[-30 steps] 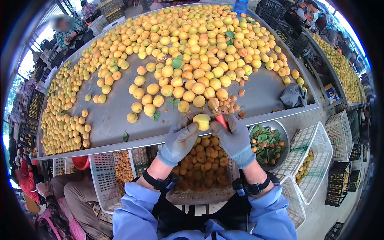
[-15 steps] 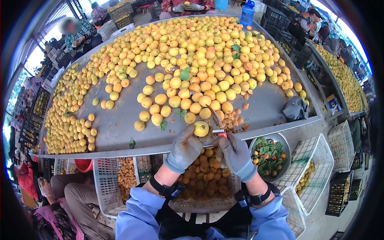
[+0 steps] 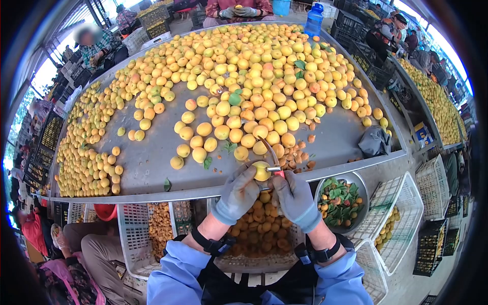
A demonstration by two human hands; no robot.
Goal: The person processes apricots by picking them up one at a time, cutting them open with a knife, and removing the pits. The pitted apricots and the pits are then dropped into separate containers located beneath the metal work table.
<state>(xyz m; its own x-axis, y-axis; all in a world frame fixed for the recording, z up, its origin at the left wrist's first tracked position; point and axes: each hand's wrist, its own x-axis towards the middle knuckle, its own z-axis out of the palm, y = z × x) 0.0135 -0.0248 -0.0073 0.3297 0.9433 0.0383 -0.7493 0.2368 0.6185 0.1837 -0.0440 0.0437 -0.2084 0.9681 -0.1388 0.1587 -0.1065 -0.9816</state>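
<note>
Over the table's near edge, my gloved left hand (image 3: 238, 194) is closed around a yellow apricot (image 3: 261, 171). In my gloved right hand (image 3: 297, 199) is a curved-blade knife (image 3: 271, 152) with a red handle, its blade pointing up and away from me. The metal collar of the knife sits right beside the apricot. Beyond my hands a large heap of apricots (image 3: 264, 71) covers much of the metal table (image 3: 157, 152). Small brownish apricot pits (image 3: 292, 156) lie just past the knife. Below my hands, a crate holds many more apricots (image 3: 262, 223).
To the right stand a metal bowl (image 3: 364, 203) of leaves and fruit and white crates (image 3: 406, 223). A dark plastic bag (image 3: 375, 140) and a blue jug (image 3: 314, 21) rest on the table. A person (image 3: 239, 10) works opposite; another sits at lower left.
The apricot and both hands have shifted slightly, the apricot a little lower and to the right. It now sits closer against the knife. The apricot heap looks the same.
</note>
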